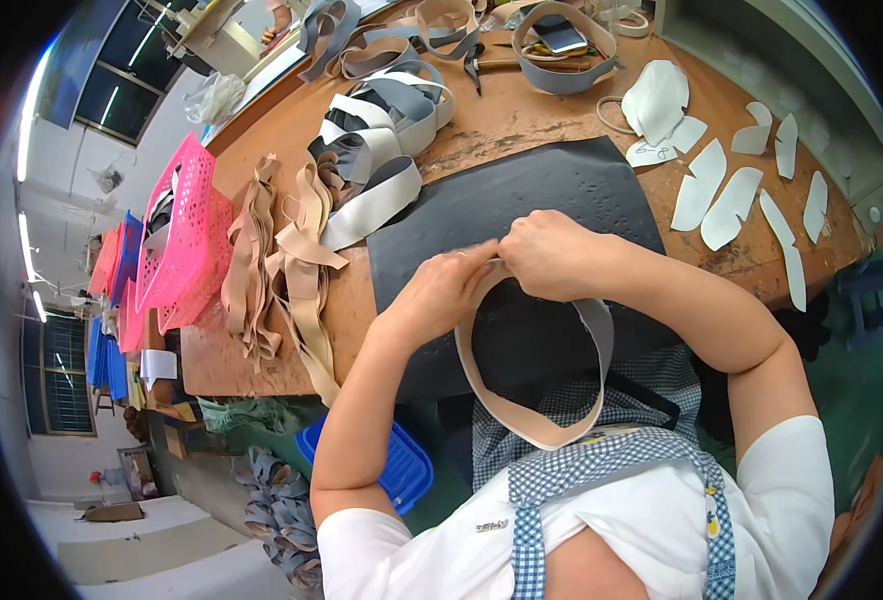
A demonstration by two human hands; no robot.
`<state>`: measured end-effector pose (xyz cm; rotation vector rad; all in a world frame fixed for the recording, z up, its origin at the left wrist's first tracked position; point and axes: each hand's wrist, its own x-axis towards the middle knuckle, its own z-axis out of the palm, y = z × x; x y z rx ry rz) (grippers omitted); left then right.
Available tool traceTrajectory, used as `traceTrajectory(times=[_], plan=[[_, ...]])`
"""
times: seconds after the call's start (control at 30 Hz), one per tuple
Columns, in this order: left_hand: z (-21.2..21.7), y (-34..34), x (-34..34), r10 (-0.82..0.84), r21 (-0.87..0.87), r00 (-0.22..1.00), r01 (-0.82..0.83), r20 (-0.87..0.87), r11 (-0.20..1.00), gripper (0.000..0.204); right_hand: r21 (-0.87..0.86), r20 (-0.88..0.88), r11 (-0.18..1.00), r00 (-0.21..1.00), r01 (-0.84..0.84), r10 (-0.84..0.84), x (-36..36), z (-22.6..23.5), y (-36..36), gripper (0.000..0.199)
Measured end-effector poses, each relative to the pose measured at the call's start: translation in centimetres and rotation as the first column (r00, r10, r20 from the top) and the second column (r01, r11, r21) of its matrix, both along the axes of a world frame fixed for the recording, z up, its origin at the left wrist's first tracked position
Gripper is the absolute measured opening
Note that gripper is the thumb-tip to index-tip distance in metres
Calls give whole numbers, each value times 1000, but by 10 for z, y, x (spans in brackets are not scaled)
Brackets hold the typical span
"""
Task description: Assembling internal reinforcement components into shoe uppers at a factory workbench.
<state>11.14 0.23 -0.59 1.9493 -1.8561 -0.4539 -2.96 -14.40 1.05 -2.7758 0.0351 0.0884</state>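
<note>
A looped strip band (pixel 534 420), beige on its inner face with a pale grey edge, hangs toward my lap. My left hand (pixel 440 292) is closed on its far side, fingertips pressed together against the strip. Right beside it my right hand (pixel 542 254) is curled into a fist-like grip on the same part of the band. The fingertips of both hands meet there, and what lies between them is hidden. Under both hands a black mat (pixel 582 180) with small dents covers the table's front edge.
Beige strips (pixel 252 250) and a pile of grey and white bands (pixel 387 110) lie left on the wooden table (pixel 492 125). White pattern pieces (pixel 732 205) are spread right. A phone (pixel 560 34) sits by a grey loop. Left stands a pink basket (pixel 187 235); a blue basket (pixel 407 470) is below.
</note>
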Motion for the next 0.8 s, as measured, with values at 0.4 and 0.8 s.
traceTrajectory(times=[0.4, 0.8], plan=[[-11, 37, -45, 542, 83, 840, -538, -35, 839, 32, -41, 29, 988, 989, 146, -145, -8, -1, -10, 13], [-20, 32, -39, 479, -203, 875, -457, 74, 866, 19, -62, 229, 996, 971, -62, 75, 9, -40, -6, 11]])
